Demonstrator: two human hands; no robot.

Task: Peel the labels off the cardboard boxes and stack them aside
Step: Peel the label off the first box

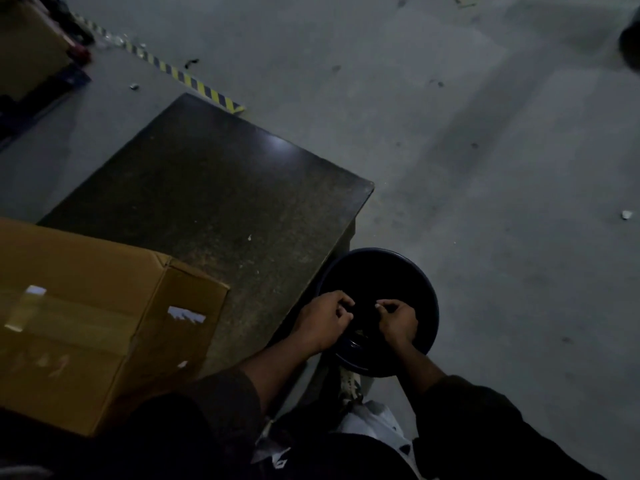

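**Two hands over a dark bin, box waiting on the table**

Two hands meet above the mouth of a round black bin (379, 311) that stands on the grey floor (485, 168) at the near corner of a dark table (214, 188). The left hand (323, 323) has its fingers curled in toward the thumb; the right hand (398, 320) is curled the same way, fingertips facing the left. Whether either pinches a scrap of label cannot be told in the dim light. Both forearms come out of dark sleeves at the bottom of the head view.

A cardboard box (97, 323) lies on the table's near left end, well apart from the hands. Clear tape runs along its top, and a torn white label remnant (186, 315) shows on the side facing the bin, with a smaller white scrap lower on the same side. A second box (27, 46) sits at the far left, on the floor beyond a strip of yellow-and-black tape (194, 81). White crumpled material (374, 424) lies at the foot of the bin, near the person's legs. Small bits of litter dot the floor.
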